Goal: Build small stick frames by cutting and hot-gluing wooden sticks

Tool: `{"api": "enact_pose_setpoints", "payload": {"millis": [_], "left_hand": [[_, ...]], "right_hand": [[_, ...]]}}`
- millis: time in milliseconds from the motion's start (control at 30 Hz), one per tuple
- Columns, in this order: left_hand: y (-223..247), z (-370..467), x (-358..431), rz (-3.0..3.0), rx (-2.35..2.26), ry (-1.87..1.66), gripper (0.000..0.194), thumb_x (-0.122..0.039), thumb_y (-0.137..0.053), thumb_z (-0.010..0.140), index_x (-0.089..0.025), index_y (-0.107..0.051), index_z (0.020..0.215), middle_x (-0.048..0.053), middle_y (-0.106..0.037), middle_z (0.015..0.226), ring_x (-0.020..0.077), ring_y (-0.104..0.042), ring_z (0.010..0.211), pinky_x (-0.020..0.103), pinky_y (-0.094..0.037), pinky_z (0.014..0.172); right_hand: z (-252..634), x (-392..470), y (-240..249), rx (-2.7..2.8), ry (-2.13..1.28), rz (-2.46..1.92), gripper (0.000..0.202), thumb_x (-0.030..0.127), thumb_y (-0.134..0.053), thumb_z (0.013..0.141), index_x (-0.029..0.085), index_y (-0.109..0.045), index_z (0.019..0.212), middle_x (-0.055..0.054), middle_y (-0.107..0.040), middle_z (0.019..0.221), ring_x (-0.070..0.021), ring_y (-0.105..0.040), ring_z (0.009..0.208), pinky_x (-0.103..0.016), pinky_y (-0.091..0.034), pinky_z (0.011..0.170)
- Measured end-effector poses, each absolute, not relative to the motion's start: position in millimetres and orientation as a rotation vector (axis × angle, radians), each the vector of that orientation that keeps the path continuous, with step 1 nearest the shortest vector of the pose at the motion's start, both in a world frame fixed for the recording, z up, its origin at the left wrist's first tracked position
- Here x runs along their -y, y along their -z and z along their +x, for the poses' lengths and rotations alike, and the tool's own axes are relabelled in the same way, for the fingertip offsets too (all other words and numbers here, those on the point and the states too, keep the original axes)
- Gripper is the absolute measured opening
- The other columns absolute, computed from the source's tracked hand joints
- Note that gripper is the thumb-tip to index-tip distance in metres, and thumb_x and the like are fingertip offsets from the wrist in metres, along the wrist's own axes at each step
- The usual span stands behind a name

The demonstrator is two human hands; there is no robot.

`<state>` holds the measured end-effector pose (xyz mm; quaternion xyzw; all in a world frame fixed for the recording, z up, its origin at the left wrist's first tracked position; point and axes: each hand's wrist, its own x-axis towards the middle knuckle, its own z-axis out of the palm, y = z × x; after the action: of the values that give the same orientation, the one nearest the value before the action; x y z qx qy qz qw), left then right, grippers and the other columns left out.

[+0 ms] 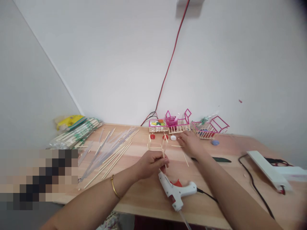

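My left hand (pixel 153 163) is closed, its thumb and fingers pinching a small frame of thin wooden sticks (pixel 155 148). My right hand (pixel 190 142) reaches over the table with its fingers stretched out and slightly blurred. Close to those fingertips are a white bottle cap (pixel 173 137) and a short loose stick (pixel 177 146); no grip on either shows. Just below my left hand lies a white hot glue gun (pixel 176 191) with a red trigger. Red caps (pixel 153 136) sit behind the stick frame.
Pink-and-wood stick carts (pixel 178 124) line the wall, one holding colourful pieces. Long sticks (pixel 115 156), clear glue sticks (pixel 90 163) and packed sticks (pixel 79 132) cover the left side. A dark green blade-like object (pixel 222 159), blue cap (pixel 215 142) and white power strip (pixel 266 169) lie right.
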<state>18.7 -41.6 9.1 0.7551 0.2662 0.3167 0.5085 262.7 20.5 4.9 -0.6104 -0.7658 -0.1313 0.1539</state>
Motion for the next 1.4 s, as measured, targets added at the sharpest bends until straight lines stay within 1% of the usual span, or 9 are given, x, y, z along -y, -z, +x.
{"api": "enact_pose_setpoints", "payload": {"millis": [100,233,333,467,733,933,1133,1267,1400], "left_hand": [[-7,19,40,1.673,-0.621,-0.785,0.028,-0.038,-0.052,0.082,-0.011,-0.058,0.079,0.004,-0.06,0.07,0.01,-0.059,0.057,0.021,-0.045,0.057],[-3,23,39,1.508,-0.631,-0.788,0.026,-0.035,-0.06,0.077,-0.012,-0.057,0.089,0.003,-0.06,0.074,0.011,-0.061,0.061,0.023,-0.047,0.061],[-2,25,38,1.535,-0.696,-0.751,0.025,-0.035,-0.059,0.078,-0.012,-0.059,0.086,0.002,-0.06,0.072,0.0098,-0.059,0.06,0.022,-0.045,0.059],[-3,27,39,1.725,-0.73,-0.719,0.025,-0.034,-0.052,0.082,-0.011,-0.061,0.074,0.001,-0.058,0.065,0.0081,-0.055,0.057,0.019,-0.042,0.057],[-7,24,37,2.017,-0.819,-0.892,0.022,-0.03,-0.052,0.083,-0.013,-0.061,0.074,0.0,-0.055,0.062,0.0075,-0.052,0.055,0.017,-0.04,0.056],[-7,25,36,2.122,-0.716,-0.85,0.025,-0.03,-0.051,0.083,-0.012,-0.061,0.069,0.002,-0.057,0.067,0.0094,-0.053,0.063,0.019,-0.04,0.06],[-6,26,33,2.081,-0.761,-0.87,0.031,-0.036,-0.051,0.083,-0.012,-0.061,0.067,0.002,-0.056,0.065,0.0087,-0.052,0.061,0.019,-0.04,0.059],[-5,28,32,2.028,-0.757,-0.853,0.028,-0.035,-0.052,0.082,-0.012,-0.064,0.071,0.001,-0.056,0.063,0.0083,-0.052,0.059,0.018,-0.04,0.056],[-2,30,33,1.932,-0.749,-0.791,0.02,-0.029,-0.054,0.081,-0.012,-0.066,0.081,0.002,-0.06,0.068,0.0087,-0.054,0.061,0.018,-0.042,0.057]], "right_hand": [[267,-15,-16,2.098,0.183,-1.588,0.021,0.029,-0.039,0.088,0.017,-0.055,0.091,-0.008,-0.062,0.091,-0.019,-0.055,0.085,-0.031,-0.04,0.076],[266,1,-26,1.723,-0.692,-1.236,0.024,0.045,-0.049,0.083,0.021,-0.049,0.085,0.001,-0.056,0.071,-0.0135,-0.053,0.064,-0.025,-0.042,0.06],[254,16,-30,1.614,-0.983,-1.095,0.025,0.043,-0.059,0.078,0.022,-0.05,0.085,0.004,-0.053,0.066,-0.0105,-0.052,0.06,-0.022,-0.041,0.057],[233,32,-32,1.611,-0.952,-0.974,0.02,0.037,-0.062,0.078,0.021,-0.052,0.085,0.002,-0.059,0.075,-0.011,-0.057,0.069,-0.024,-0.046,0.064],[216,47,-36,1.747,-0.577,-0.96,0.013,0.031,-0.06,0.08,0.02,-0.056,0.085,-0.003,-0.061,0.08,-0.015,-0.059,0.074,-0.029,-0.048,0.068],[210,49,-38,1.6,-0.678,-0.929,0.016,0.034,-0.061,0.079,0.021,-0.054,0.085,-0.002,-0.061,0.077,-0.0147,-0.06,0.072,-0.028,-0.051,0.066],[211,46,-33,1.773,-0.985,-0.974,0.041,0.038,-0.066,0.073,0.02,-0.053,0.107,-0.003,-0.061,0.085,-0.0157,-0.06,0.074,-0.03,-0.051,0.067],[210,50,-36,1.975,-0.886,-1.128,0.02,0.037,-0.059,0.078,0.018,-0.062,0.082,-0.001,-0.062,0.069,-0.0142,-0.058,0.064,-0.026,-0.045,0.057],[219,48,-41,2.111,-0.818,-1.188,0.023,0.038,-0.055,0.08,0.019,-0.064,0.071,-0.001,-0.066,0.068,-0.0148,-0.059,0.065,-0.025,-0.043,0.058]]}}
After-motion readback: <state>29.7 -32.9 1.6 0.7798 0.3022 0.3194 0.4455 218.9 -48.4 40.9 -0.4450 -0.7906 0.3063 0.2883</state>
